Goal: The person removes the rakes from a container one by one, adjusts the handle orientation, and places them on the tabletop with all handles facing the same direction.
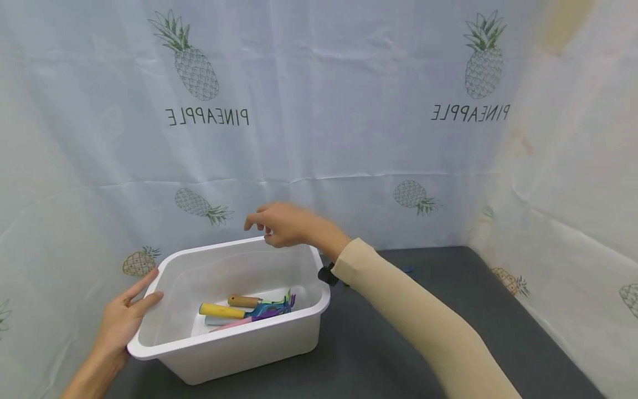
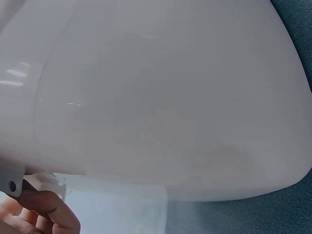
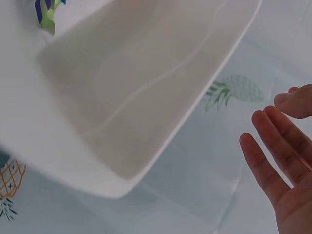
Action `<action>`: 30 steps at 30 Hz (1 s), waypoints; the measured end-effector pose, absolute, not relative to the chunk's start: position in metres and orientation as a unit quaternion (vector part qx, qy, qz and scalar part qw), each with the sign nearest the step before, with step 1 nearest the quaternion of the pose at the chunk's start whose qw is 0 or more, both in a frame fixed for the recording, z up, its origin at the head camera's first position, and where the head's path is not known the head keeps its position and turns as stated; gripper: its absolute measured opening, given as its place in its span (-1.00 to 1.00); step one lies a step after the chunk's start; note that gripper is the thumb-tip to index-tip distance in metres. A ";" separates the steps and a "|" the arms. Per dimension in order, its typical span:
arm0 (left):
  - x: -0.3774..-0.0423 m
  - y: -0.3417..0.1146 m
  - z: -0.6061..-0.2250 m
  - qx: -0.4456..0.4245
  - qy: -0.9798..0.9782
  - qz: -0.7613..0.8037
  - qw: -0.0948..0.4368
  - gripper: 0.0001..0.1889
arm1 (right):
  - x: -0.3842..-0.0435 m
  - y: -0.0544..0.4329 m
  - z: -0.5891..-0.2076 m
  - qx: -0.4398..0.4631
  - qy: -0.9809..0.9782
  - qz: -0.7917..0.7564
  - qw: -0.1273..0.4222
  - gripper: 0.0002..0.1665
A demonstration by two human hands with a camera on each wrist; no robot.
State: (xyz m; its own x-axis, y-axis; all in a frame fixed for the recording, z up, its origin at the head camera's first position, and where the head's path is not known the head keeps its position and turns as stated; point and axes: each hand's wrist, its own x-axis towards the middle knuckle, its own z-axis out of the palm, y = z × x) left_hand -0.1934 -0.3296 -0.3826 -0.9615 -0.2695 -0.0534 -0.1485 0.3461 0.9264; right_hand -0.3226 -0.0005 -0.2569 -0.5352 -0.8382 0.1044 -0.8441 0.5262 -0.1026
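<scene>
A white plastic basin (image 1: 249, 346) stands on the dark table, its rim tilted slightly in the head view. My left hand (image 1: 122, 318) holds its left rim, with the thumb lying over the edge. In the left wrist view, curled fingers (image 2: 44, 212) show beside the basin's pale wall (image 2: 170, 97). My right hand (image 1: 284, 224) is in the air over the far rim, slightly blurred, fingers loosely bent and holding nothing. Several small hand tools lie in the basin, among them a yellow-handled one (image 1: 221, 311), a wooden-handled one (image 1: 244, 301) and a pink-handled one (image 1: 234, 325). Their blue, green and purple heads overlap.
The dark table (image 1: 399, 343) extends to the right of the basin. A small blue object (image 1: 407, 270), too small to identify, lies near its back edge. A pale curtain (image 1: 324, 111) with pineapple prints hangs behind and at both sides.
</scene>
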 end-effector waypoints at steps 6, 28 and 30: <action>-0.191 -0.331 -0.383 0.120 -0.810 -0.571 0.060 -0.27 | -0.325 -0.019 -0.273 0.486 -0.871 0.073 -0.004 -0.50; -0.190 -0.333 -0.386 0.121 -0.774 -0.618 0.063 -0.27 | -0.335 -0.059 -0.322 0.438 -0.890 0.058 -0.115 -0.51; -0.190 -0.333 -0.387 0.120 -0.780 -0.611 0.061 -0.27 | -0.334 -0.061 -0.325 0.425 -0.893 0.063 -0.131 -0.51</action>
